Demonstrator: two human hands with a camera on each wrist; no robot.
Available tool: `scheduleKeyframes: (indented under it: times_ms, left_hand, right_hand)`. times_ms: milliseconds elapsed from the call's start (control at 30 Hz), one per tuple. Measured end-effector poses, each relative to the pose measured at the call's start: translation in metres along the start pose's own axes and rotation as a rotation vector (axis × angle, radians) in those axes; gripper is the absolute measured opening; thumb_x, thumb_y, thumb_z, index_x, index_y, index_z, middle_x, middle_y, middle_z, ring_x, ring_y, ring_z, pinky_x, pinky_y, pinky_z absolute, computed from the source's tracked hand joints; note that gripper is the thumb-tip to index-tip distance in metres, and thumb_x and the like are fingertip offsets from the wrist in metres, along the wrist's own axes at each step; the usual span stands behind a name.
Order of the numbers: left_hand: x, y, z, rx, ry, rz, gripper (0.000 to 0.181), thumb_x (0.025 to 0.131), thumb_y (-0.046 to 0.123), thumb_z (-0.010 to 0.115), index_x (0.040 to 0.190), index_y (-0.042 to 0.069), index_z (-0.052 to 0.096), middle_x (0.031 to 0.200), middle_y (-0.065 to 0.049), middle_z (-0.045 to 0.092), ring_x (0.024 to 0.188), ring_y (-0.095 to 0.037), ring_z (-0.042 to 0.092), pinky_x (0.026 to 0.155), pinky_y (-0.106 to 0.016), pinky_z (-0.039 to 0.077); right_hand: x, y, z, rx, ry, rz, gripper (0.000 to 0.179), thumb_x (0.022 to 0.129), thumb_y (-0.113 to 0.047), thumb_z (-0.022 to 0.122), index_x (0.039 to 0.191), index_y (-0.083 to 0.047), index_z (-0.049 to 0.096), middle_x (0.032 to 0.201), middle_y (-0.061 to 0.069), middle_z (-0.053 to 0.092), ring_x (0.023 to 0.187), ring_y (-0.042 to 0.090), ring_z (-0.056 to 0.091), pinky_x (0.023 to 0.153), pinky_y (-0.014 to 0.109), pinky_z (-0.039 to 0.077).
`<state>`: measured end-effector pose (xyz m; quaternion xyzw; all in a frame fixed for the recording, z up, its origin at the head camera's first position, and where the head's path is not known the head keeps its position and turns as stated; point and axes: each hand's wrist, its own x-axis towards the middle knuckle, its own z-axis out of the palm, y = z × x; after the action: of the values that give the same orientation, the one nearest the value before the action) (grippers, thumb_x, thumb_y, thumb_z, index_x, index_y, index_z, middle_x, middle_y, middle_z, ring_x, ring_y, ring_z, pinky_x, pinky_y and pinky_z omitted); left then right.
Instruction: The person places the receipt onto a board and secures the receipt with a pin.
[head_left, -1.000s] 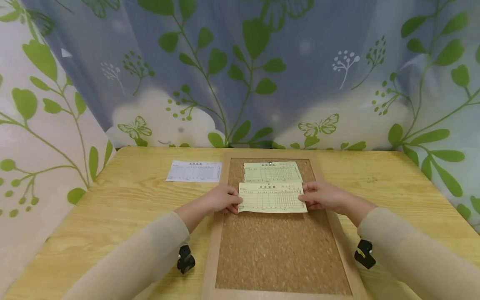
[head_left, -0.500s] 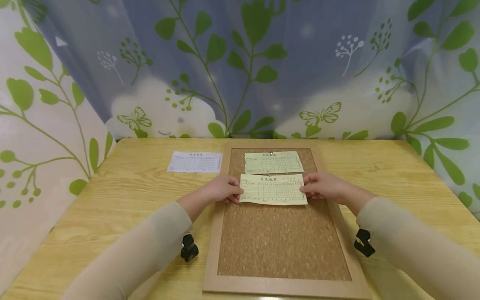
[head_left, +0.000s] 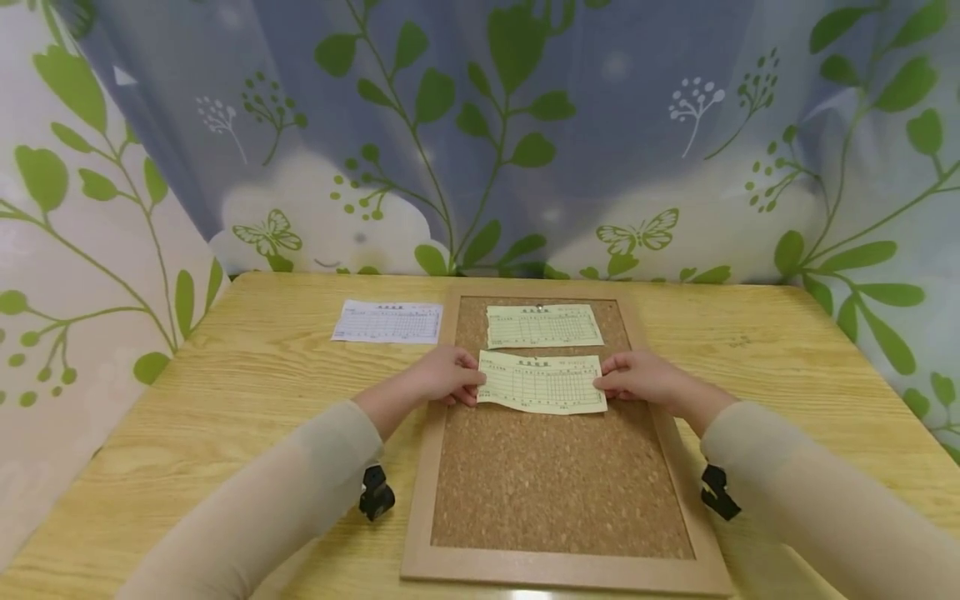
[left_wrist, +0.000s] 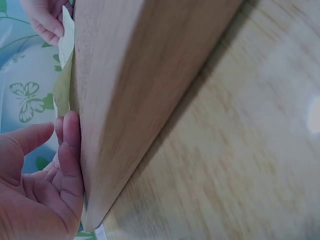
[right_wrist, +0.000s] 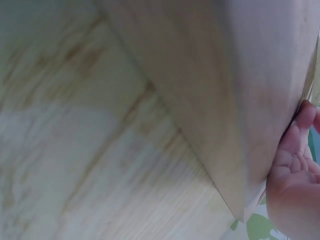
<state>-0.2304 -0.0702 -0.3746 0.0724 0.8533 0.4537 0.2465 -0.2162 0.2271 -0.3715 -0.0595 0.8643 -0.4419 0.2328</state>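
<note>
A pale yellow receipt slip [head_left: 540,383] with a printed table lies over the upper part of a wood-framed cork board [head_left: 562,492]. My left hand [head_left: 450,377] pinches its left edge, thumb on top. At the opposite edge, my right hand [head_left: 637,379] pinches the slip in the same way. The paper bows a little between the hands, and in the left wrist view the slip [left_wrist: 63,90] curls up from the board. Just above it, a second yellow slip [head_left: 545,326] is fixed to the cork by a pin [head_left: 539,307] at its top edge.
A white printed slip [head_left: 387,322] lies on the wooden table [head_left: 262,392], left of the board's frame. Behind the table's far edge hangs a curtain [head_left: 615,158] with leaves and butterflies. Black wrist cameras sit under both sleeves.
The head view has tilted slightly, shifting the whole scene upward. Both hands keep their hold on the lower yellow slip, which now bows more along its bottom edge.
</note>
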Motion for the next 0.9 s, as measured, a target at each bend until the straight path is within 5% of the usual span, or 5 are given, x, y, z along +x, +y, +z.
scheduleKeyframes:
  times_ms: [167,333,600,733,900]
  left_hand:
    - [-0.004,0.002,-0.003,0.091,0.055,0.042,0.020,0.093,0.018,0.058,0.104,0.002,0.057,0.076,-0.006,0.064,0.059,-0.012,0.061,0.049,-0.023,0.043]
    - [-0.014,0.009,0.000,0.364,0.122,0.218,0.024,0.091,0.021,0.060,0.107,0.002,0.060,0.095,-0.008,0.062,0.078,-0.018,0.058,0.067,-0.031,0.048]
    - [-0.036,0.021,0.022,0.917,-0.049,0.489,0.048,0.091,0.035,0.059,0.133,0.011,0.051,0.141,-0.015,0.039,0.129,-0.029,0.037,0.104,-0.041,0.033]
    - [-0.043,0.021,0.034,1.064,-0.131,0.497,0.059,0.091,0.045,0.056,0.141,0.017,0.042,0.151,-0.014,0.024,0.138,-0.029,0.022,0.108,-0.045,0.024]
    - [-0.045,0.021,0.038,1.082,-0.158,0.443,0.064,0.091,0.049,0.053,0.146,0.021,0.034,0.153,-0.013,0.015,0.140,-0.030,0.015,0.109,-0.048,0.022]
  right_hand:
    - [0.002,0.000,0.000,-0.007,0.013,-0.010,0.026,0.092,-0.017,0.058,0.105,0.006,0.057,0.090,0.004,0.061,0.081,0.012,0.054,0.075,0.028,0.045]
    - [0.002,0.001,0.000,0.007,0.023,0.000,0.025,0.091,-0.016,0.059,0.103,0.005,0.057,0.088,0.003,0.060,0.079,0.012,0.054,0.072,0.027,0.045]
    - [0.003,0.002,-0.001,0.032,0.026,0.009,0.026,0.092,-0.015,0.059,0.106,0.007,0.056,0.091,0.004,0.061,0.080,0.011,0.056,0.072,0.026,0.047]
    - [0.003,0.004,-0.001,0.041,0.015,0.010,0.025,0.092,-0.014,0.058,0.105,0.007,0.056,0.088,0.004,0.061,0.078,0.011,0.056,0.070,0.026,0.047]
    - [0.000,0.001,-0.001,0.046,0.011,0.003,0.025,0.093,-0.013,0.057,0.106,0.008,0.054,0.091,0.005,0.060,0.079,0.012,0.057,0.072,0.028,0.049]
